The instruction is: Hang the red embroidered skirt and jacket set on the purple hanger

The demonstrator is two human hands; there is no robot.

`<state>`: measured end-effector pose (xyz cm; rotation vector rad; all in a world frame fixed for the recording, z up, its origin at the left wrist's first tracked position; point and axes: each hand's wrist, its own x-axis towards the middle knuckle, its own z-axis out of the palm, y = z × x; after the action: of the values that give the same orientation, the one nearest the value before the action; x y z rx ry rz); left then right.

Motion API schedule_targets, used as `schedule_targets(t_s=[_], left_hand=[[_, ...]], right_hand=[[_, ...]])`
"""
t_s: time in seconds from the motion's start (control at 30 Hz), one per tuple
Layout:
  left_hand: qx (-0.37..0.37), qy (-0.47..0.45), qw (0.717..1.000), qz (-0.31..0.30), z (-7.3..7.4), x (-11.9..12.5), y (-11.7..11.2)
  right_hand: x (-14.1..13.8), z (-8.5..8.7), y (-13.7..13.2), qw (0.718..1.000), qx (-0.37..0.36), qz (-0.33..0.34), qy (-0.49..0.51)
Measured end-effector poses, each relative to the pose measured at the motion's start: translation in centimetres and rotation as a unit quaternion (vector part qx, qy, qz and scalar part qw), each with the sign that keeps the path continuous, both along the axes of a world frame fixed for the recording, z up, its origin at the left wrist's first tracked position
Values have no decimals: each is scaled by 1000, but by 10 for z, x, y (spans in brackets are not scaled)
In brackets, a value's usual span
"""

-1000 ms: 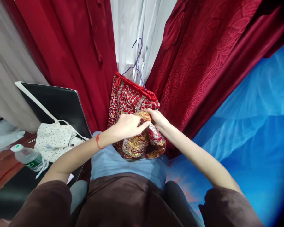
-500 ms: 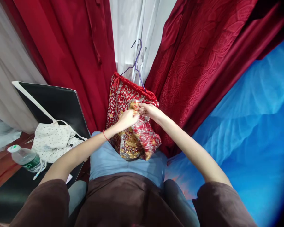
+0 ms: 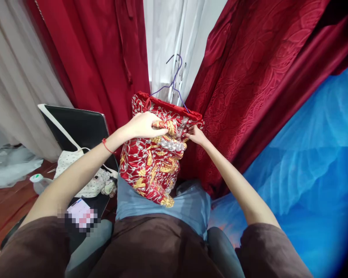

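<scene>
A red garment with gold and silver embroidery (image 3: 150, 166) hangs from a thin purple wire hanger (image 3: 174, 83) in front of me. My left hand (image 3: 145, 124) is closed on a bunched fold near the garment's top edge. My right hand (image 3: 195, 135) pinches the fabric at the top right corner, just under the hanger. The lower part of the garment drapes down over my lap.
Dark red curtains (image 3: 249, 77) hang on both sides of a white curtain (image 3: 165, 42). Blue gauzy fabric (image 3: 313, 162) fills the right. At the left a black chair (image 3: 75, 127) holds a white dotted bag (image 3: 89, 181). A plastic bottle (image 3: 39, 181) lies beside it.
Both hands have risen from the garment's middle to its top edge, pulling the fabric up. The view has shifted a little to the left.
</scene>
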<state>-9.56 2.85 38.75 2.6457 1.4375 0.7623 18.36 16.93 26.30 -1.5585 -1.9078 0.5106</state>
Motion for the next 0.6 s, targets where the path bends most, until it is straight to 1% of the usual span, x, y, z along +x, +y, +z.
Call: schedule_targets(t_s=[0.07, 0.13, 0.23, 0.3, 0.43, 0.6], left_hand=[[-1, 20, 999, -28, 14, -13, -6], [-14, 26, 998, -49, 22, -28, -7], [-41, 18, 997, -57, 28, -49, -6], [-58, 7, 997, -57, 29, -58, -6], [-80, -7, 994, -72, 31, -72, -17], [-117, -3, 987, -109, 37, -81, -38]], right_hand=[[4, -6, 6, 998, 25, 29, -53], [7, -9, 9, 990, 60, 35, -123], [6, -9, 11, 966, 98, 17, -239], [3, -7, 12, 950, 112, 3, -293], [-4, -5, 14, 935, 116, -11, -335], [-10, -2, 15, 933, 115, -19, -339]])
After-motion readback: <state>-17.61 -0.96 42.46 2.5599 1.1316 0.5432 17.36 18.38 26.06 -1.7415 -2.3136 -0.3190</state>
